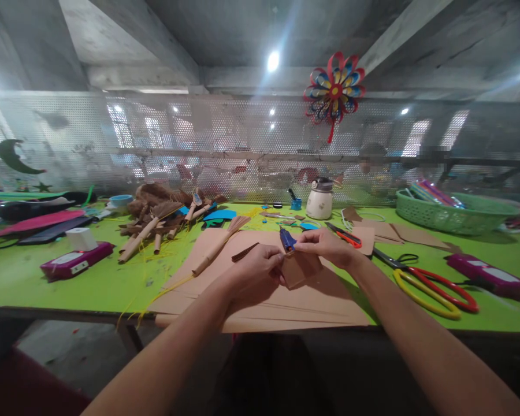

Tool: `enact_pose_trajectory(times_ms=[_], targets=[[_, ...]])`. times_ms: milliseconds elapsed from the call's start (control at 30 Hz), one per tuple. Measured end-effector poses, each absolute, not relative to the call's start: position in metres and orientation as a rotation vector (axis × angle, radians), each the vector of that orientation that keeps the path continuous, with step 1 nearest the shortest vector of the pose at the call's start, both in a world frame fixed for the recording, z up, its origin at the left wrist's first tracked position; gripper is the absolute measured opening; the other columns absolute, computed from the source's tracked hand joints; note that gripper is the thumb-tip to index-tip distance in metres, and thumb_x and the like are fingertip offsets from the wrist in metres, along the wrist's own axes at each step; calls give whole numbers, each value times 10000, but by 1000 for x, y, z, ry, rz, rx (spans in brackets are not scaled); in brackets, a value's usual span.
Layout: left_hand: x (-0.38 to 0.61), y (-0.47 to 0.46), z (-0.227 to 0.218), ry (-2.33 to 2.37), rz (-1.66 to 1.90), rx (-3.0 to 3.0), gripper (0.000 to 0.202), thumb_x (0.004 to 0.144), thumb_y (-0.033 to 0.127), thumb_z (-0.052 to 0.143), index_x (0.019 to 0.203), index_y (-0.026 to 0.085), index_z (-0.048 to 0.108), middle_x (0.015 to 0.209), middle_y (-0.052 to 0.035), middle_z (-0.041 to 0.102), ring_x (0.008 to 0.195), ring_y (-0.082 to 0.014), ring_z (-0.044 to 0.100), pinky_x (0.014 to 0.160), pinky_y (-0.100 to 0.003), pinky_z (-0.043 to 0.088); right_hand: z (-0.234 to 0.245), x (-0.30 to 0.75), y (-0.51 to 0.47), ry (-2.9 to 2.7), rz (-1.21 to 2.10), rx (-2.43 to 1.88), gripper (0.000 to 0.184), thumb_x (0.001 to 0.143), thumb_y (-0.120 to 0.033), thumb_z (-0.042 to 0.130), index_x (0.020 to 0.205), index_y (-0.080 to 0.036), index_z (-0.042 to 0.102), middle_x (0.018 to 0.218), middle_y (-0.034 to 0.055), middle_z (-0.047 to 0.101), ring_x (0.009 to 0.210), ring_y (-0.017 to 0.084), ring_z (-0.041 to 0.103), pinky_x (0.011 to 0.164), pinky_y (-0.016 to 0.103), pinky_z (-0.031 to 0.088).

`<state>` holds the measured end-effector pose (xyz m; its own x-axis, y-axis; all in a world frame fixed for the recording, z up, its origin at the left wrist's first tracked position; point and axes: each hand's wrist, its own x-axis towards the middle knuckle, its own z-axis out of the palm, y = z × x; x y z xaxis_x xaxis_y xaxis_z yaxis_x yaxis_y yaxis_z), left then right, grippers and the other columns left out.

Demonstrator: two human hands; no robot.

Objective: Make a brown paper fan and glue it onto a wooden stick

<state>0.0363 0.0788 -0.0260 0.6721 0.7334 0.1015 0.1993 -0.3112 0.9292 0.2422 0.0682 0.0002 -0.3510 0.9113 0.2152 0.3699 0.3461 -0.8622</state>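
Brown paper piece (301,271), small, tilted, over the middle of some larger brown sheets (312,306); cannot tell if touching them. Left hand (260,266): closed on its left edge, fingers curled, probably to steady it. Right hand (325,245): thumb and fingertips together at the upper edge, right beside a blue tool (288,240), maybe a glue gun. Cannot tell what's in that pinch, paper or tool. Tilt likely to bring the edge up to the fingertips.

Just beyond left hand: folded paper strip (245,252), on the sheets. Next, rolled paper stalk (214,254), fringed end away, yellow strands (170,289) by its near end. Behind, to the left: heap of brown paper bundles (153,197).

Right of the sheets: small scissors (343,233), then large scissors (409,269), handles toward the near edge, presumably for a quick grab. Outer sides: left power strip (65,267), right power strip (487,276), probably for plugging in tools within reach. Back of green tabletop (112,294): blue pot (295,203), white bottle (319,201), green basket (459,216), likely out of the arms' way.
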Motion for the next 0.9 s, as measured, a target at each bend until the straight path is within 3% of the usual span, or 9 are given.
enact_pose_trajectory(times_ms=[133,500,733,900], targets=[[37,75,-23,746,689,1989,223,805,313,450,661,162,530,609,-1,586,571,-122,553,537,-226,418,0,237,66,-2061,810,-1127,267,707,-409,641,662,-148,676,651,19,589,622,132,480,559,253,358],[38,67,-14,800,725,2010,228,773,321,509,621,153,527,551,23,521,530,-102,482,507,-212,363,-10,233,73,-1987,880,-1115,249,699,-381,652,643,-140,676,579,-6,542,542,99,425,519,242,308],[35,74,-18,723,644,1820,185,767,308,545,675,148,531,538,38,514,507,-95,513,533,-221,415,-5,235,68,-2008,926,-1104,278,695,-409,654,635,-138,663,607,7,564,568,109,443,536,247,322],[37,77,-23,712,593,1747,240,760,358,568,656,153,500,511,36,504,477,-107,538,526,-246,452,-2,236,67,-2019,912,-1105,301,733,-430,613,727,-141,699,667,23,599,607,120,465,544,243,337]])
